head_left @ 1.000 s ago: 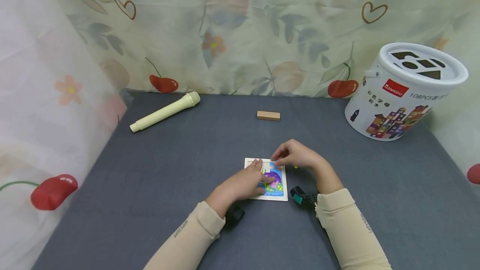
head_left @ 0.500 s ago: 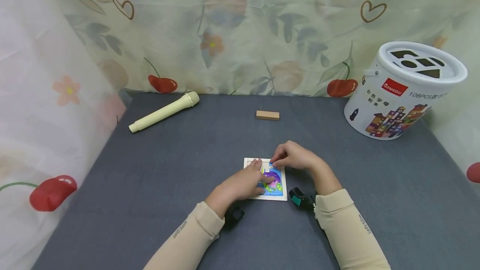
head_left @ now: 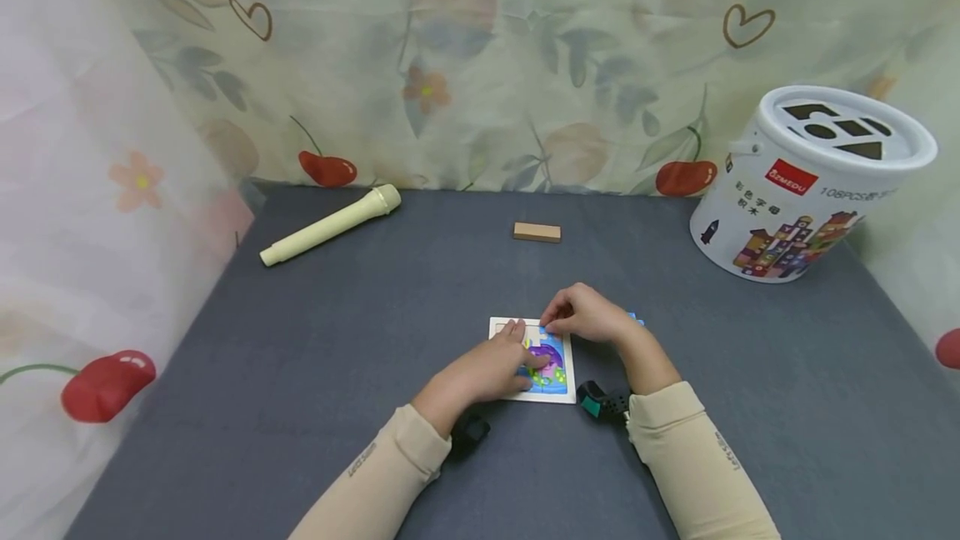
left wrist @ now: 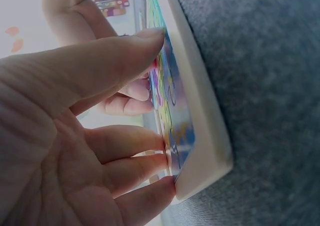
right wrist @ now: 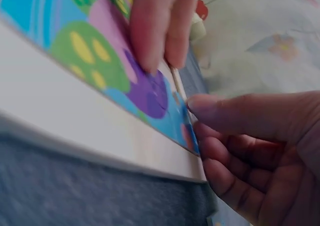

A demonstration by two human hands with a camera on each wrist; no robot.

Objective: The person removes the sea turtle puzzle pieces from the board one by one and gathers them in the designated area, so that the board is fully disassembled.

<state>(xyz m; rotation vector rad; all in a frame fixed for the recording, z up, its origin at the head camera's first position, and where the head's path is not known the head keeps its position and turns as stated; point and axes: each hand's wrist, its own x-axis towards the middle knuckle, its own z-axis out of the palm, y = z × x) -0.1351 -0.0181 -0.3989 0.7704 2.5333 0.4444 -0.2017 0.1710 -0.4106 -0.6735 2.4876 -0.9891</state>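
A small jigsaw puzzle in a pale tray frame (head_left: 531, 397) lies on the dark cloth, its picture in blue, purple, pink and green. My left hand (head_left: 487, 363) rests across its left half, fingers extended and fingertips pressing on the picture. In the left wrist view, the thumb (left wrist: 142, 43) reaches the near edge of the picture. At the far right corner of the frame, my right hand (head_left: 588, 311) has thumb and curled fingers pinched at a blue puzzle piece (right wrist: 186, 131). The fingers partly hide that piece.
Behind the right wrist, part of a loose blue puzzle piece (head_left: 636, 317) shows. Farther back lie a wooden block (head_left: 536, 232) and a cream toy microphone (head_left: 330, 227). A white block bucket (head_left: 795, 190) stands at the back right. Printed curtains (head_left: 480, 65) border the table.
My right hand has shifted slightly left at the frame's corner. A loose blue piece now shows beyond the right wrist, and a yellow spot beneath that hand is hidden. The left hand stays put.
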